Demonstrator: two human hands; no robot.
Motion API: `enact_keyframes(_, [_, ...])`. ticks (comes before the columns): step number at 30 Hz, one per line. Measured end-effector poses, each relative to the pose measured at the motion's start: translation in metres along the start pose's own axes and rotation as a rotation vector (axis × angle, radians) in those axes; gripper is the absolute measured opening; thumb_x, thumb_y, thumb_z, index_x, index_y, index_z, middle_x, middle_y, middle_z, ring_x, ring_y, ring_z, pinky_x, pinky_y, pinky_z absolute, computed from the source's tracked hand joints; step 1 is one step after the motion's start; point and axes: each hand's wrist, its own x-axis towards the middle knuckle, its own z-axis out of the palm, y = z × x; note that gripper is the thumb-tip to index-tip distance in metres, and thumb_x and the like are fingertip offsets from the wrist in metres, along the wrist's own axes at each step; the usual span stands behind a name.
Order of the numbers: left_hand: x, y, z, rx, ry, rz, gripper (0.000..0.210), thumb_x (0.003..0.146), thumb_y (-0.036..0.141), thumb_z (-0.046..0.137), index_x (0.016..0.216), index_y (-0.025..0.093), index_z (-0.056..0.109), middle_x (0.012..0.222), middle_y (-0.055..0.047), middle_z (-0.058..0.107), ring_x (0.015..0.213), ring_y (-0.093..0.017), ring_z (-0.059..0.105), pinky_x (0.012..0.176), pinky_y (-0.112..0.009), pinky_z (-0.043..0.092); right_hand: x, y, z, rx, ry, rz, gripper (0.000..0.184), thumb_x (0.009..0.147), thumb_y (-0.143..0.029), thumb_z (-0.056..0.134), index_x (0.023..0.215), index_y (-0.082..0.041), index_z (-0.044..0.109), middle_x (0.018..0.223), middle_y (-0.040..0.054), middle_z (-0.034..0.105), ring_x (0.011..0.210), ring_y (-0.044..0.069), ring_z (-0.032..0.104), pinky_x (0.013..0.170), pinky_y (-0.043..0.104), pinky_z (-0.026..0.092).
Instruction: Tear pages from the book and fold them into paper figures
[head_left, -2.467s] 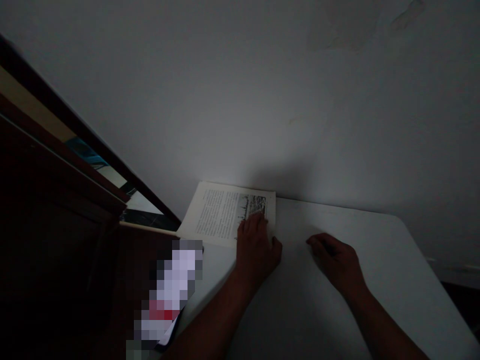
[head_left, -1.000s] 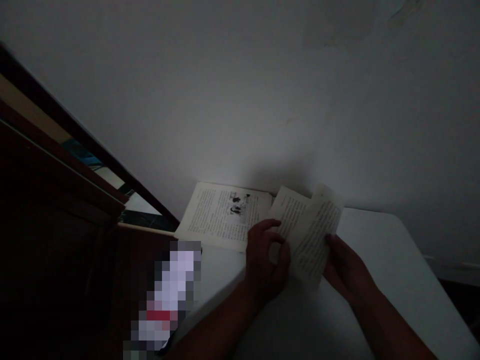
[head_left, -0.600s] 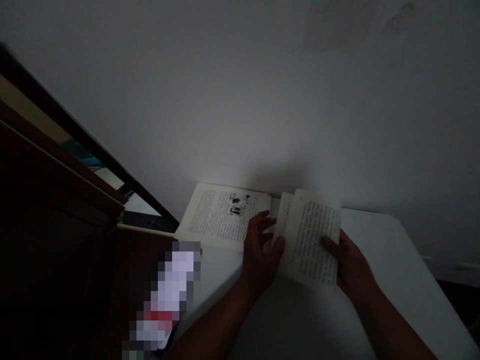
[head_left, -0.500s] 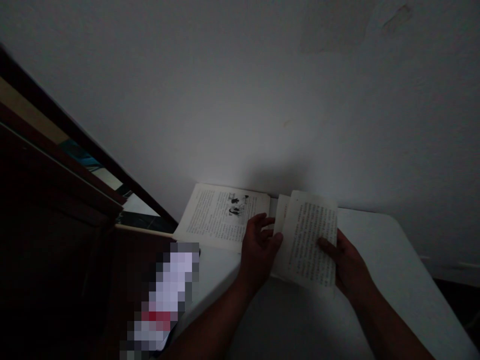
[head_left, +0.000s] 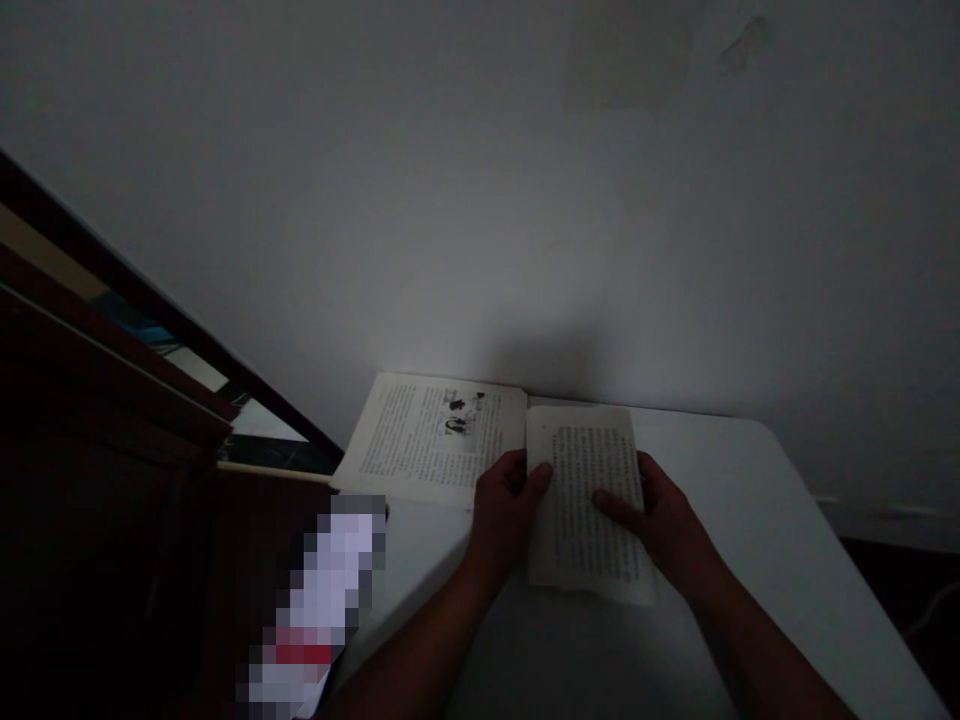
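Note:
Printed pages (head_left: 577, 540) covered in dense text are held up over the white table, gripped at both side edges. My left hand (head_left: 504, 515) is closed on their left edge, thumb on the front and fingers curled behind. On the right edge, my right hand (head_left: 667, 520) is closed too, its thumb lying across the print. How many sheets are in the hold I cannot tell. Left of my left hand lies a flat stack of printed pages (head_left: 405, 435), the top one showing a black-and-white picture among its text.
The white table (head_left: 750, 520) stands against a grey wall (head_left: 450, 200). A phone-like object (head_left: 322, 600), blurred by pixels, lies at the table's near left edge. Dark wooden furniture (head_left: 90, 500) fills the left side.
The two offset sheets in my hands now line up as one. My left fingers have closed around the left edge, and the pages sit slightly lower. The view has shifted a little.

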Motion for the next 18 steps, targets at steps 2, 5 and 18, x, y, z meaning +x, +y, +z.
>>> enact_keyframes(2, [-0.0008, 0.0001, 0.0004, 0.023, -0.017, 0.002, 0.024, 0.078, 0.033, 0.060, 0.092, 0.013, 0.062, 0.086, -0.008, 0.070, 0.080, -0.021, 0.066, 0.071, -0.032, 0.051, 0.0002, 0.0000, -0.0004, -0.002, 0.005, 0.008, 0.048, 0.065, -0.032, 0.074, 0.106, -0.024, 0.049, 0.102, 0.0062, 0.066, 0.091, 0.027, 0.063, 0.075, 0.040, 0.051])
enact_keyframes(5, [-0.0021, 0.0003, 0.0011, 0.041, -0.058, 0.006, 0.024, 0.080, 0.032, 0.057, 0.093, 0.013, 0.063, 0.087, -0.007, 0.070, 0.079, -0.020, 0.066, 0.070, -0.031, 0.052, 0.0009, 0.0007, -0.0009, 0.067, 0.016, 0.040, 0.048, 0.064, -0.035, 0.074, 0.105, -0.023, 0.050, 0.098, 0.0072, 0.068, 0.087, 0.028, 0.064, 0.073, 0.040, 0.052])
enact_keyframes(18, [-0.0030, 0.0012, 0.0012, 0.092, -0.026, 0.022, 0.022, 0.081, 0.033, 0.056, 0.090, 0.015, 0.064, 0.081, -0.003, 0.069, 0.074, -0.017, 0.063, 0.064, -0.025, 0.048, 0.0016, 0.0038, -0.0010, 0.243, 0.005, 0.084, 0.038, 0.070, -0.035, 0.069, 0.102, -0.020, 0.055, 0.097, 0.0087, 0.068, 0.086, 0.029, 0.065, 0.069, 0.042, 0.052])
